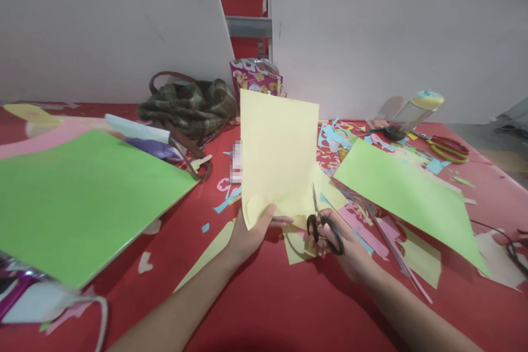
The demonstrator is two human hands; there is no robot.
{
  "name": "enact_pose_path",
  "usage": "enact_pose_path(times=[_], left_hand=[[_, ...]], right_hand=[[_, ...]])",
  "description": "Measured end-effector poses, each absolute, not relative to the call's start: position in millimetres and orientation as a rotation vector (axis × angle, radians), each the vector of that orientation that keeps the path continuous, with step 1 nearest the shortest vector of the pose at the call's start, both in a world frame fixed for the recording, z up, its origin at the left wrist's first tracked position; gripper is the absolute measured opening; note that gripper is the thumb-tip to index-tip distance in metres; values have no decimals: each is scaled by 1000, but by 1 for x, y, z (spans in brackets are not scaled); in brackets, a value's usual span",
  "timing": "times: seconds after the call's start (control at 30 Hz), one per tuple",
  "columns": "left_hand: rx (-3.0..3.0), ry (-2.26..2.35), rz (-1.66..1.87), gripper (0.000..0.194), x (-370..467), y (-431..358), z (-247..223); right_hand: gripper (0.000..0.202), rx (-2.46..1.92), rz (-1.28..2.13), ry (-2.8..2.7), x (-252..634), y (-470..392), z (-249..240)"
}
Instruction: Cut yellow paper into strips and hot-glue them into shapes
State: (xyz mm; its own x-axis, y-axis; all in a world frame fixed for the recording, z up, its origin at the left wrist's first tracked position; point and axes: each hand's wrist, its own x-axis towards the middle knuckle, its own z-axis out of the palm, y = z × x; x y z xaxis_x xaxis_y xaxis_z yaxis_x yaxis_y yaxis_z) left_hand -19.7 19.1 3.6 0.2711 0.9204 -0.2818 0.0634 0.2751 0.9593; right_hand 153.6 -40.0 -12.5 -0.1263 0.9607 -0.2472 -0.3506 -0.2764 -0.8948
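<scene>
A pale yellow sheet of paper (280,154) stands upright in front of me, its lower left corner curled. My left hand (253,234) grips it by the bottom edge, thumb on the near face and fingers behind. In my right hand (336,234) is a pair of scissors (315,203) with dark handles, my fingers at the loops. The blades point up beside the sheet's lower right edge; whether they touch the paper I cannot tell. Under my right hand lies a cut yellow paper piece (299,247).
Green sheets (94,203) lie at left, another green sheet (412,198) at right. Colourful paper scraps (334,135) litter the red table (264,308). Farther back are a plaid bag (193,104), a snack packet (258,77), a clear jar (412,113) and yellow-red-handled scissors (449,148).
</scene>
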Motion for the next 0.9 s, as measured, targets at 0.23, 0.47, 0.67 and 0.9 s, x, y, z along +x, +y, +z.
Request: enact_pose_path(times=[0.23, 0.47, 0.67, 0.9], left_hand=[[1144, 1158, 784, 30, -19, 19, 5], [1131, 1145, 783, 33, -18, 19, 5], [1136, 1173, 767, 31, -18, 19, 3], [1121, 1179, 766, 34, -16, 19, 6]], right_hand=[[19, -1139, 1575, -861, 153, -40, -12], [17, -1134, 1535, -871, 152, -40, -14], [17, -1147, 1528, -886, 151, -41, -16], [23, -1194, 1509, -896, 149, -40, -9]])
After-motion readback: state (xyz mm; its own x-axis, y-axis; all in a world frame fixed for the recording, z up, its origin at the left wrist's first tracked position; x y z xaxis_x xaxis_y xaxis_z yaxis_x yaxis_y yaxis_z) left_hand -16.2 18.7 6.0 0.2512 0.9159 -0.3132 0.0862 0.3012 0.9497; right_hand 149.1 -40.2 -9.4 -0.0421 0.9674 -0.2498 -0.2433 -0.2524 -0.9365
